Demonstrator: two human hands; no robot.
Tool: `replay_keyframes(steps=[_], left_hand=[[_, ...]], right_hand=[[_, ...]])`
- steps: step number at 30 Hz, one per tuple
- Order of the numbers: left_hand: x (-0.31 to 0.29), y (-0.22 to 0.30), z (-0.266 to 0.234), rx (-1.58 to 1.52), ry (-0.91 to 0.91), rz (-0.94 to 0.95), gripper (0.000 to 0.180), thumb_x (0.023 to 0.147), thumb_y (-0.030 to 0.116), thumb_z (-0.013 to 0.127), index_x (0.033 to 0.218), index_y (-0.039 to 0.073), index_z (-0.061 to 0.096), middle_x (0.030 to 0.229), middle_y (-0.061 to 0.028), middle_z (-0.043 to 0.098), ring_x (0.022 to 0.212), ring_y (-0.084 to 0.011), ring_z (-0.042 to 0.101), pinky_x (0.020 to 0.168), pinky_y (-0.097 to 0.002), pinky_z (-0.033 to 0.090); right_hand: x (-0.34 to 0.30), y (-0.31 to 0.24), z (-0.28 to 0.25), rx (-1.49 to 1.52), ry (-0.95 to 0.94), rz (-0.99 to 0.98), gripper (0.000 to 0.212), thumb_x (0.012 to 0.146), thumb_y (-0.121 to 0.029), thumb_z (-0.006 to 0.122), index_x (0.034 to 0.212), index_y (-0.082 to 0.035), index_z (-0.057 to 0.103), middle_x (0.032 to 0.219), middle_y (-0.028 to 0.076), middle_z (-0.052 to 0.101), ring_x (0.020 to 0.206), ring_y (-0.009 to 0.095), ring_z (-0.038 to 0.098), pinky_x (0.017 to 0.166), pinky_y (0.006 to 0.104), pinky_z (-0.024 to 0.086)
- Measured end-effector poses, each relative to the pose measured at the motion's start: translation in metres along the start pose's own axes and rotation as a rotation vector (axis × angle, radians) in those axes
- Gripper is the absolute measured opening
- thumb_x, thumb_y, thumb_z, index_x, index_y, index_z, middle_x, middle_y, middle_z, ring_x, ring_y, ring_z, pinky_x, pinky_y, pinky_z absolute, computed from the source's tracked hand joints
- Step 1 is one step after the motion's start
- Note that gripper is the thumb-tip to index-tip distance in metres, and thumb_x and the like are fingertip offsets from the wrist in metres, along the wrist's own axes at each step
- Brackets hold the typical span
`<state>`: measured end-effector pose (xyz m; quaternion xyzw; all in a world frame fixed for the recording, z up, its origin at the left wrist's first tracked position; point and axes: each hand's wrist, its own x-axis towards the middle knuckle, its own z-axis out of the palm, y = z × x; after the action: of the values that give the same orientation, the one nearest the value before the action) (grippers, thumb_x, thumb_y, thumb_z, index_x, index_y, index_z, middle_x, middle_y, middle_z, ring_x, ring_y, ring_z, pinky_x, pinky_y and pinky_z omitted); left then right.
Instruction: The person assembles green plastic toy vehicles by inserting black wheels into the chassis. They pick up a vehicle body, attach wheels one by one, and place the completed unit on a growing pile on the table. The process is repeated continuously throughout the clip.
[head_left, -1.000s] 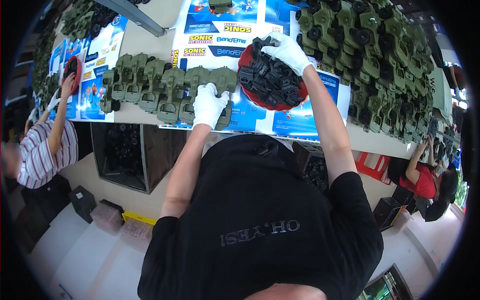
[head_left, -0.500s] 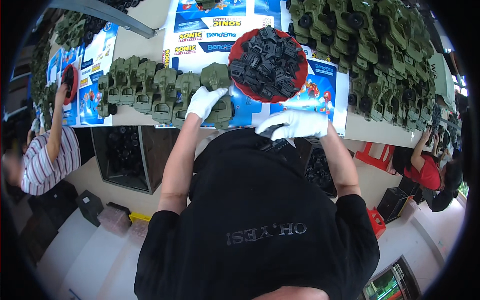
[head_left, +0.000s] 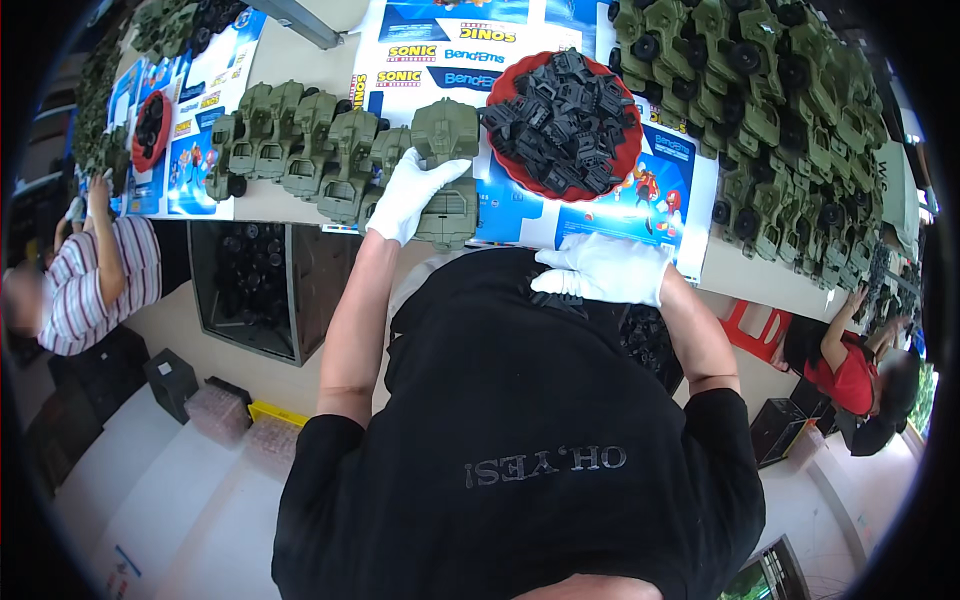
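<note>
My left hand (head_left: pixel 408 198), in a white glove, is closed around the near end of an olive-green plastic toy vehicle body (head_left: pixel 445 128), thumb lying along its near edge. Another green body (head_left: pixel 446 212) lies just in front of that hand by the table edge. Close to my black shirt, below the table edge, my right hand (head_left: pixel 608 268), also gloved, has its fingers together over a small black plastic part (head_left: pixel 558 301). Most of this part is hidden by the glove and blends into the shirt. A red scalloped bowl (head_left: pixel 634 150) heaped with black plastic parts (head_left: pixel 562 118) stands beyond my right hand.
A row of green bodies (head_left: pixel 290 130) extends left along the table. Stacked green vehicles with black wheels (head_left: pixel 770 110) fill the right side. Printed sheets (head_left: pixel 510 215) cover part of the tabletop. A crate of black wheels (head_left: pixel 250 285) sits below. Other people (head_left: pixel 105 280) work on both sides.
The whole view has shifted slightly. The green body at my left hand has moved a little away from me. My right hand has come slightly closer to my body with the black part.
</note>
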<state>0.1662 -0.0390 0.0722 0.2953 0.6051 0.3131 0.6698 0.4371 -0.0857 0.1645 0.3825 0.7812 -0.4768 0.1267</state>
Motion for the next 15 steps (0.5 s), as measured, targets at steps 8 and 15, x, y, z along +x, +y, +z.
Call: replay_keyframes(steps=[8, 15], left_hand=[[-0.014, 0.019, -0.004, -0.074, -0.109, 0.001, 0.061, 0.080, 0.021, 0.078, 0.129, -0.001, 0.048, 0.114, -0.0080, 0.062, 0.100, -0.0146, 0.061, 0.085, -0.0302, 0.052], [-0.015, 0.031, 0.004, 0.128, -0.286, 0.095, 0.080, 0.075, 0.024, 0.083, 0.134, -0.009, 0.040, 0.126, -0.0155, 0.056, 0.110, -0.0183, 0.057, 0.095, -0.0317, 0.047]], right_hand=[[-0.007, -0.009, 0.008, 0.155, 0.078, 0.026, 0.069, 0.089, -0.062, 0.053, 0.125, -0.004, 0.060, 0.123, 0.020, 0.061, 0.112, 0.037, 0.059, 0.098, 0.0421, 0.045], [-0.008, -0.011, 0.009, 0.452, 0.132, 0.065, 0.048, 0.083, -0.040, 0.073, 0.113, -0.002, 0.067, 0.114, 0.013, 0.065, 0.101, 0.026, 0.063, 0.091, 0.0345, 0.048]])
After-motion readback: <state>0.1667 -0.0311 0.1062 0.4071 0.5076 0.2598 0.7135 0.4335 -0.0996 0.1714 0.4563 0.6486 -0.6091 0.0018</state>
